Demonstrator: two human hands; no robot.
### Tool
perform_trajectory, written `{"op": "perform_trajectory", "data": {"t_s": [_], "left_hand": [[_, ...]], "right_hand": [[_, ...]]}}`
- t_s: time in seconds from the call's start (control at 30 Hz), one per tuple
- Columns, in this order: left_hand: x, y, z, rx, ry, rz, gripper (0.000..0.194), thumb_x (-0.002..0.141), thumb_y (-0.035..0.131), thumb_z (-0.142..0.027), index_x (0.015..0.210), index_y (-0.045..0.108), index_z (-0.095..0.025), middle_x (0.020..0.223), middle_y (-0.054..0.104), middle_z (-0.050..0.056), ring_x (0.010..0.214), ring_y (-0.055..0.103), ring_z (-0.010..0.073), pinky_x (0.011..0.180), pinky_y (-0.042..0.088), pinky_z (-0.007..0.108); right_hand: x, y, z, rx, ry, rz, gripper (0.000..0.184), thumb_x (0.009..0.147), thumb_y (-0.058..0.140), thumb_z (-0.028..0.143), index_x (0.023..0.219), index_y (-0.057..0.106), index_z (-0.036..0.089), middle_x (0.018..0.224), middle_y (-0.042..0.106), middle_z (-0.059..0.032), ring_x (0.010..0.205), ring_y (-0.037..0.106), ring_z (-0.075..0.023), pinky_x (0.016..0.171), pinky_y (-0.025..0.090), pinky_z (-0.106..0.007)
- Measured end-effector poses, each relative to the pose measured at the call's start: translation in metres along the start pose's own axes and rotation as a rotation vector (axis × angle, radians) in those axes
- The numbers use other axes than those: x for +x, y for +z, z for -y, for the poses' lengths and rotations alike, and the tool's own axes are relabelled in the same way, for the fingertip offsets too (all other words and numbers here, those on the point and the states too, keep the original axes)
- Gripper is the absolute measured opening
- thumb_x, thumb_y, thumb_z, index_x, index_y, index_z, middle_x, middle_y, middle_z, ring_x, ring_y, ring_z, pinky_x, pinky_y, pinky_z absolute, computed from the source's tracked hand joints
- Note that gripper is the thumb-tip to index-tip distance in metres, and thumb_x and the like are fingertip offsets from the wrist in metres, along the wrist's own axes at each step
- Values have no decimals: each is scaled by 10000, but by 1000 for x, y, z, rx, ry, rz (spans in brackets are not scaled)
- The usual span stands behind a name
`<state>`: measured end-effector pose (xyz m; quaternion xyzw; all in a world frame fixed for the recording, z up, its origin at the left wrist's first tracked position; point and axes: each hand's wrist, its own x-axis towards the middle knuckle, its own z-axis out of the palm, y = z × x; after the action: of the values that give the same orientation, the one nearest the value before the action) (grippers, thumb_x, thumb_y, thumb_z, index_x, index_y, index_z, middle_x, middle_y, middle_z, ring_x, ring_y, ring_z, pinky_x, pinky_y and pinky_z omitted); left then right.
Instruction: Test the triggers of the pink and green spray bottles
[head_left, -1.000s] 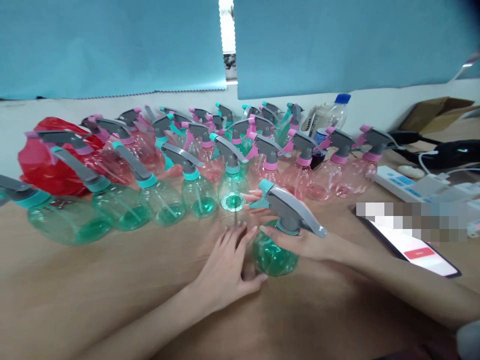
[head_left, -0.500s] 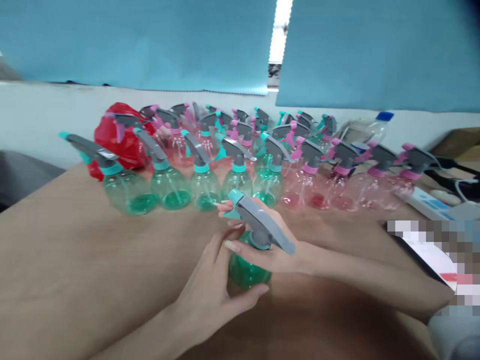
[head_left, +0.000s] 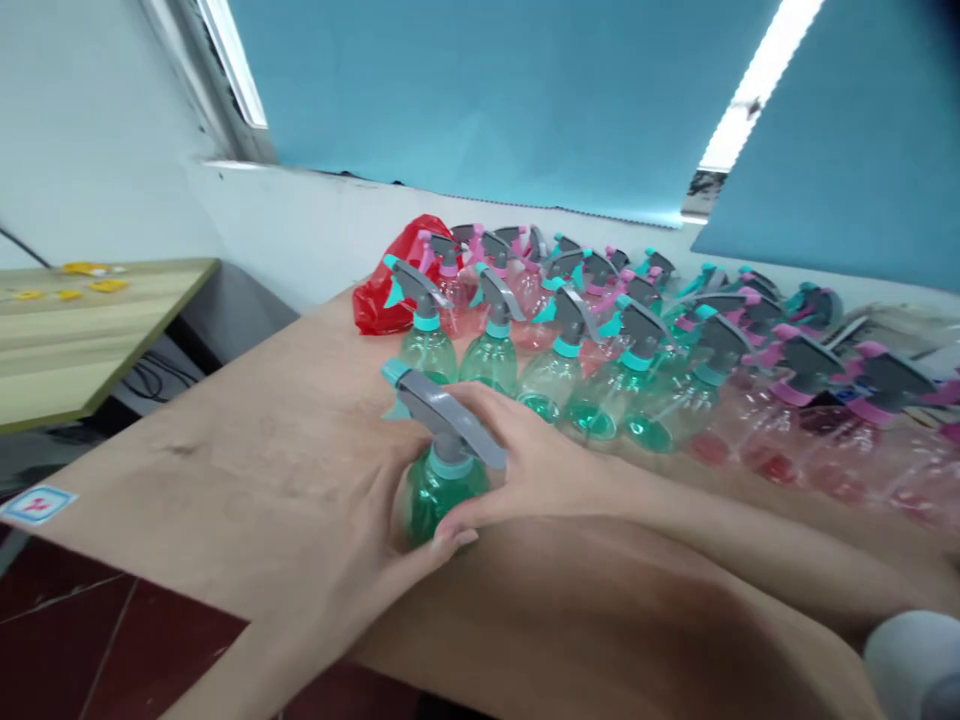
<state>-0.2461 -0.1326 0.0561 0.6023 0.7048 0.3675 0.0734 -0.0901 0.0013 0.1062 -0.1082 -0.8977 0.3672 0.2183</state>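
Observation:
A green spray bottle (head_left: 444,490) with a grey and teal trigger head stands upright near the front of the wooden table (head_left: 247,440). From the left side my left hand (head_left: 375,540) wraps its body, thumb across the front. Around the right side curls my right hand (head_left: 517,460), its thumb meeting the left thumb low on the bottle; its other fingers are hidden behind the trigger head. Just beyond are more green spray bottles (head_left: 491,355) in a row, with pink spray bottles (head_left: 787,430) continuing it to the right.
Behind the front row, several more spray bottles crowd toward the wall, beside a red plastic bag (head_left: 386,290). A second table (head_left: 112,330) with small yellow pieces stands at the left. A sticker (head_left: 36,504) marks this table's left corner. Blue blinds (head_left: 510,110) hang behind.
The view has swung left, bringing the second table and the table's corner into sight. Both hands still hold the green spray bottle; my right hand has shifted lower onto its body.

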Motion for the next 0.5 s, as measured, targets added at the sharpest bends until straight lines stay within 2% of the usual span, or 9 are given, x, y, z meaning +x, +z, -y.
{"op": "perform_trajectory", "data": {"t_s": [0.1,0.2,0.3,0.4,0.5], "left_hand": [[6,-17,27,-12,-71,-17,611,768,676,-548,1275,430,-313,1168,621,35,1089,595,344,878,500,504],[19,-30,51,-85,-48,-104,668,733,710,-553,1275,418,-293,1233,584,50,1141,562,334,947,465,509],[37,-39,70,-116,-57,-151,602,735,697,-552,1208,462,-264,1238,571,60,1123,571,317,970,451,503],[57,-45,85,-118,-31,-175,589,724,691,-564,1170,498,-231,1215,590,84,1133,562,330,977,430,527],[77,-48,97,-73,-10,-157,583,723,694,-562,1163,522,-218,1202,602,101,1117,573,330,967,433,525]], "right_hand": [[12,-2,-2,-69,102,-27,854,649,726,607,1362,406,264,1410,467,-73,1236,485,-270,961,462,-448],[22,-2,-10,-110,201,-152,679,749,652,585,1300,468,233,1292,561,-94,1048,604,-234,865,506,-426],[33,-2,-17,-149,250,-224,576,808,629,496,1279,476,201,1253,579,-110,896,647,-193,839,511,-422],[43,-1,-19,-186,316,-251,583,823,622,449,1309,464,170,1210,597,-140,830,659,-199,783,523,-418],[55,1,-21,-194,375,-242,665,824,614,455,1373,412,140,1059,658,-143,679,662,-193,651,536,-395]]}}
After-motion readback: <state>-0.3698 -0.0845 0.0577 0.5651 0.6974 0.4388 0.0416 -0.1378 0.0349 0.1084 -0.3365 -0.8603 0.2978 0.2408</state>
